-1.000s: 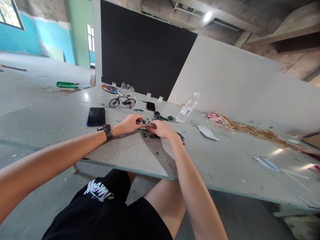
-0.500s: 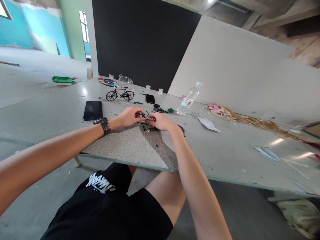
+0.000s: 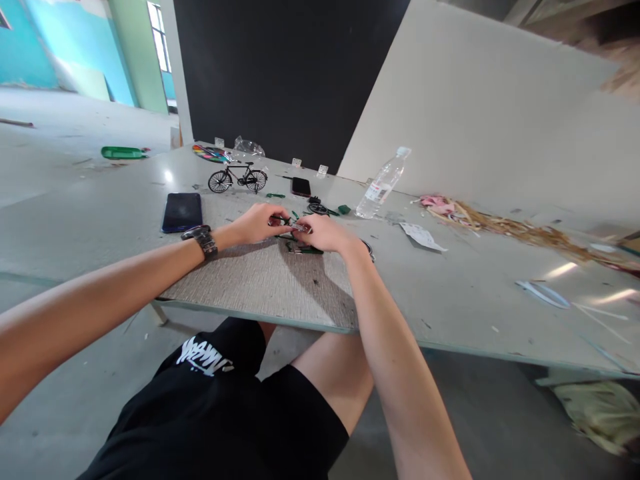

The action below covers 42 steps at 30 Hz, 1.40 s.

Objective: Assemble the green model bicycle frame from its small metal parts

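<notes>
My left hand (image 3: 265,223) and right hand (image 3: 325,233) are both gripping a small part (image 3: 300,227), maybe metal, too small to tell. Green pieces (image 3: 305,249) are lying just below. Model bike (image 3: 239,178) is standing beyond, dark phone (image 3: 182,212) lying left, bottle (image 3: 384,185) leaning on the right side of the table (image 3: 240,280).

2 hands (image 3: 327,232), 2 phones (image 3: 182,212), 1 bottle (image 3: 381,187) and 1 standing bicycle (image 3: 239,177) show.

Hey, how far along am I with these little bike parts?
The black model bicycle stands assembled, so it looks done. Your left hand and right hand are holding small parts. A wheel and a green block lie loose on the table, so fitting probably remains.
</notes>
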Motion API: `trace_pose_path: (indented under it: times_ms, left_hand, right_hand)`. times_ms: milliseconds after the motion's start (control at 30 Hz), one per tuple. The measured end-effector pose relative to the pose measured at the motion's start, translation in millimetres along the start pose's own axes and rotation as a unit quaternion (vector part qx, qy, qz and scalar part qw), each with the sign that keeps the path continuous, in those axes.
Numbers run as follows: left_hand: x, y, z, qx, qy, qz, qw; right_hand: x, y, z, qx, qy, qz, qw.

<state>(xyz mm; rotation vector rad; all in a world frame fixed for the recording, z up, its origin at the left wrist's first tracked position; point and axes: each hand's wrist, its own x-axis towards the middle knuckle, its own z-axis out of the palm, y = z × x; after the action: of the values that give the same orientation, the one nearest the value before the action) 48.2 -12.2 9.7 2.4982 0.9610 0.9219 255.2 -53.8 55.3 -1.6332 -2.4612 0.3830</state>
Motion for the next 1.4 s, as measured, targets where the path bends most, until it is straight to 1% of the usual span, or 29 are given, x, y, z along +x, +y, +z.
trace_pose_path:
  times_ms: [233, 400, 700, 867, 1067, 1267, 1333, 1400]
  left_hand:
    - [-0.2, 5.9, -2.7, 0.002, -0.012, -0.008, 1.0]
    - [-0.3, 8.1, -4.1, 0.027, -0.015, -0.005, 0.999]
    - [0.6, 5.8, -4.0, 0.054, -0.01, -0.008, 0.998]
    - [1.1, 7.7, -5.0, 0.072, -0.022, -0.005, 0.997]
    - [1.9, 10.9, -6.7, 0.076, -0.033, -0.009, 0.997]
    - [2.0, 8.3, -6.0, 0.069, -0.035, 0.008, 0.997]
    - [1.5, 9.0, -5.9, 0.062, -0.035, -0.002, 0.997]
    - [0.8, 10.0, -5.7, 0.022, -0.03, -0.031, 0.999]
  right_hand:
    - [1.6, 1.1, 0.4, 0.002, -0.003, 0.005, 1.0]
    - [1.0, 0.8, 0.2, -0.003, -0.01, 0.001, 1.0]
    - [2.5, 1.9, 2.3, 0.004, -0.017, -0.002, 1.0]
    - [2.9, -0.9, 2.5, -0.002, -0.022, -0.016, 1.0]
    - [4.6, -1.5, 3.0, -0.007, -0.02, -0.006, 1.0]
    - [5.3, 1.0, 4.0, 0.0, -0.004, -0.009, 1.0]
    - [5.1, 2.1, 3.8, 0.013, -0.002, -0.018, 1.0]
    - [4.9, 3.4, 3.4, 0.022, 0.003, -0.019, 1.0]
